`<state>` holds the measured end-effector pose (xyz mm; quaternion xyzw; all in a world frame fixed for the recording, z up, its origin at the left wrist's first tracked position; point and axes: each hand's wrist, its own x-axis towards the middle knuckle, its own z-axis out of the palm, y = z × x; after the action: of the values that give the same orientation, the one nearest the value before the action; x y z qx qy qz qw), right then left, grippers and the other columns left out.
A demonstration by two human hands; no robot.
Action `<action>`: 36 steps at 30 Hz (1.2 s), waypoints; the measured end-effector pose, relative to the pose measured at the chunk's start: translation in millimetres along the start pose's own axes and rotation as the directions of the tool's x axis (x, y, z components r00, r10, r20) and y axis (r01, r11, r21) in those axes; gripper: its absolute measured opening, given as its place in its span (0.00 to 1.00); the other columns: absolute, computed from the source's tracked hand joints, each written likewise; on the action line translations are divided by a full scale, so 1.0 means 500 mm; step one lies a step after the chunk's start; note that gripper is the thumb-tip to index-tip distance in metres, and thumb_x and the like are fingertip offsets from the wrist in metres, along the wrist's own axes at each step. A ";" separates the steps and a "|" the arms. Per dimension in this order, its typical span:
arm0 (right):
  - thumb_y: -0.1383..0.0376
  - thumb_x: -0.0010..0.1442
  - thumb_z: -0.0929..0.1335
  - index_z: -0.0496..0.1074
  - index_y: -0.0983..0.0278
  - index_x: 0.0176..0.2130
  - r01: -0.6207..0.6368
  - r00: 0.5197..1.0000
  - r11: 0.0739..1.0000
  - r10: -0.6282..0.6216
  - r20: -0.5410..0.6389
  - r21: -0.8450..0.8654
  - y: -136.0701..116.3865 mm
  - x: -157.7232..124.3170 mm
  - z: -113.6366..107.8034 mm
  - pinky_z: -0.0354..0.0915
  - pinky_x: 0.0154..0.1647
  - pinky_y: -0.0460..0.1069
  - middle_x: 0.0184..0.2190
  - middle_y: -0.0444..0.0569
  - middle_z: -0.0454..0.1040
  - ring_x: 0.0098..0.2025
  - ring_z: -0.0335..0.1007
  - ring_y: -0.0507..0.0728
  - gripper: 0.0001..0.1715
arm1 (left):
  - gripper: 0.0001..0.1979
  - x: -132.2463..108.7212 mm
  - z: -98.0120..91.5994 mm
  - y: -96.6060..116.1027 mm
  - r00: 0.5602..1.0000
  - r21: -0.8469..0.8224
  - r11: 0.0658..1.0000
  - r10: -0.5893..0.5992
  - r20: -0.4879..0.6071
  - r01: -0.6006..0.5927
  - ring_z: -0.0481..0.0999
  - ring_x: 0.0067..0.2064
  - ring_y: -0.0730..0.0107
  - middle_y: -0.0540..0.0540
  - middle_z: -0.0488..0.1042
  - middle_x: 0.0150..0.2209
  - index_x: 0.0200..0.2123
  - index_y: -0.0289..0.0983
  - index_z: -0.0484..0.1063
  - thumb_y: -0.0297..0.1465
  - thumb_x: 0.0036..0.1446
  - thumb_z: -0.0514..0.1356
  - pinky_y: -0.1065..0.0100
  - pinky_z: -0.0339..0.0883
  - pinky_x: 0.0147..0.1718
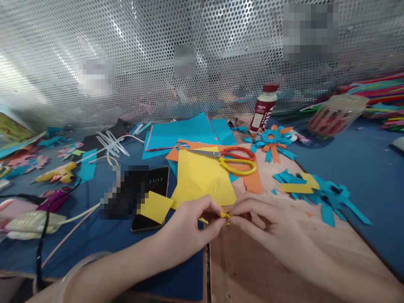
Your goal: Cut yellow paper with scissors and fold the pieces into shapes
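Observation:
Between the fingertips of both hands is a small piece of yellow paper [226, 215], mostly covered by the fingers. My left hand [198, 219] pinches it from the left with thumb and forefinger. From the right, my right hand [263, 216] grips it the same way, fingers closed. Just beyond them lies a larger yellow sheet [202, 176], with scissors [235, 160] resting on it, their handles red and yellow. A small yellow square [156, 207] lies on the phone [159, 181] left of my left hand.
Blue sheets [179, 132] and orange paper [254, 179] lie beyond. A bottle [264, 107] stands behind a blue-orange paper flower [273, 139]. Blue paper strips [331, 195] lie right, near a plastic cup [337, 113]. At left are a yellow glue gun [58, 172] and cables [47, 227].

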<state>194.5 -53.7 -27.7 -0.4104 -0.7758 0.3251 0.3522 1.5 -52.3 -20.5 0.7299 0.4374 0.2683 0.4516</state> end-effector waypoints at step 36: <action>0.60 0.62 0.59 0.72 0.60 0.29 -0.237 0.969 0.965 0.228 0.090 0.108 -0.015 0.024 -0.021 0.63 0.32 0.46 0.27 0.43 0.73 0.31 0.67 0.52 0.16 | 0.08 0.008 0.001 -0.005 0.993 -0.334 0.935 -0.120 0.020 0.119 0.72 0.32 0.74 0.50 0.69 0.31 0.34 0.36 0.61 0.31 0.53 0.59 0.69 0.65 0.33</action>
<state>195.1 -44.3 -12.7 -0.4643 -0.7146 0.4252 0.3050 3.0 -48.5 -23.0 0.6145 0.4293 0.3110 0.5843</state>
